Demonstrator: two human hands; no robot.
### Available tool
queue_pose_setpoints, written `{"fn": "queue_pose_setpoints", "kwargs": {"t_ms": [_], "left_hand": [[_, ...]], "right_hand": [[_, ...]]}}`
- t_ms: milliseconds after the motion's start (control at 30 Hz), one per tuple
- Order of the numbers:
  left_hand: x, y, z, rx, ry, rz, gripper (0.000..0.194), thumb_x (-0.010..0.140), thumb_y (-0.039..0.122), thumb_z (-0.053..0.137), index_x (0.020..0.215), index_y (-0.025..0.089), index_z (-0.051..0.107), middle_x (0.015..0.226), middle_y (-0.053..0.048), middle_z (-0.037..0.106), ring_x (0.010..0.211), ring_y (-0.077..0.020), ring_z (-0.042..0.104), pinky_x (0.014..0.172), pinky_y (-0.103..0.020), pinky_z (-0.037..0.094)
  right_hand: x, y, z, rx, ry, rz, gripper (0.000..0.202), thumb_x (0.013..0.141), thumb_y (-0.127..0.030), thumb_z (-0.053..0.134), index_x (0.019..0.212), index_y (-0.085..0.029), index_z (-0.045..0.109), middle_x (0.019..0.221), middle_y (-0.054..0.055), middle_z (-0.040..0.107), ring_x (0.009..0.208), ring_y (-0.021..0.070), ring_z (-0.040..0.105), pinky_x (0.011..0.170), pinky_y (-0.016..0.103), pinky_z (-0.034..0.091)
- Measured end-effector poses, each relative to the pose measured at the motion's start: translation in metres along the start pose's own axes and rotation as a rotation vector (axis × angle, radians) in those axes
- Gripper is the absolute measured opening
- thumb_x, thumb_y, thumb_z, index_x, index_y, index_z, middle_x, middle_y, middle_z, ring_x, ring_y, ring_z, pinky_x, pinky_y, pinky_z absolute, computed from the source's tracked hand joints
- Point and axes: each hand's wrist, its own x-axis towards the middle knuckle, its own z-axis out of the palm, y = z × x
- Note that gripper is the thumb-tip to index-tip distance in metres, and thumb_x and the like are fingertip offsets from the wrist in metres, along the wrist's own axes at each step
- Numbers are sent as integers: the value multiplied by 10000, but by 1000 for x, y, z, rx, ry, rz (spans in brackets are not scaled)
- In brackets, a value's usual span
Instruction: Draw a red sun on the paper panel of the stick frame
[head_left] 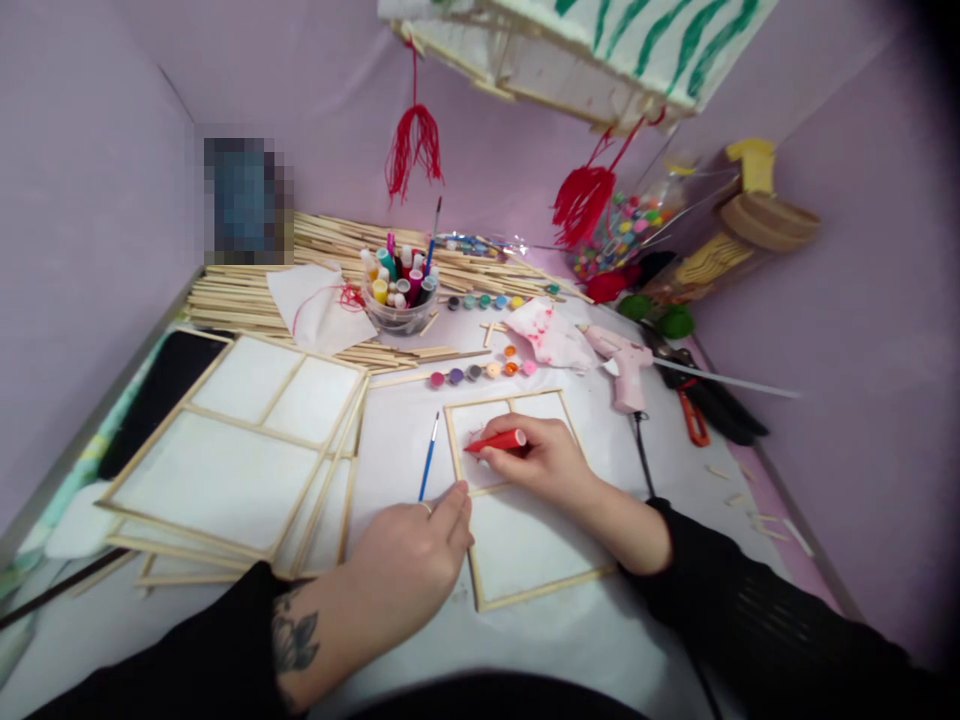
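Between the fingers of my right hand (544, 455) is a red marker (496, 441), its tip at the upper left pane of a wood-framed white panel (536, 545). Faint red marks show near the tip. My left hand (420, 545) rests on the panel's left edge, fingers together and pressing on the frame; nothing is seen in it. A thin blue paintbrush (428, 458) lies just left of the panel. Several similar framed panels (217, 470) are stacked to the left.
Behind are a tub of markers (397, 315), wooden sticks (240, 300), paint pots (474, 373) and a stained cloth (551, 335). A pink glue gun (626, 370) and orange-handled pliers (694, 415) lie right. Overhead hangs a lantern (570, 75) with red tassels (415, 150).
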Motion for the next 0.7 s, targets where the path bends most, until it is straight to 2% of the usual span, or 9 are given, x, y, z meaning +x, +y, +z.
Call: {"fn": "queue_pose_setpoints", "kwargs": {"t_ms": [167,333,567,700], "left_hand": [[-1,1,4,15,32,-4,277,940,94,383,1089,53,613,1109,-189,674,624,-200,674,515,-327,548],[0,1,4,5,24,-10,298,955,106,356,1093,50,614,1089,-186,682,633,-203,677,517,-326,549],[-2,0,4,4,9,7,286,937,79,375,1100,49,608,1133,-195,661,674,-194,680,558,-318,559],[-2,0,4,25,27,20,279,935,85,380,1054,65,631,1124,-179,669,656,-198,677,530,-322,552]], "right_hand": [[0,2,0,22,51,22,89,762,-235,646,831,-192,682,790,39,737,704,171,674,651,271,520],[1,1,1,10,6,-5,93,767,-257,654,829,-197,686,796,39,742,692,168,676,636,265,519],[0,2,0,6,22,8,93,767,-254,650,835,-201,683,795,35,739,702,169,674,649,270,518],[1,0,0,18,7,9,86,765,-248,642,825,-200,681,782,35,735,690,166,667,636,267,514]]}}
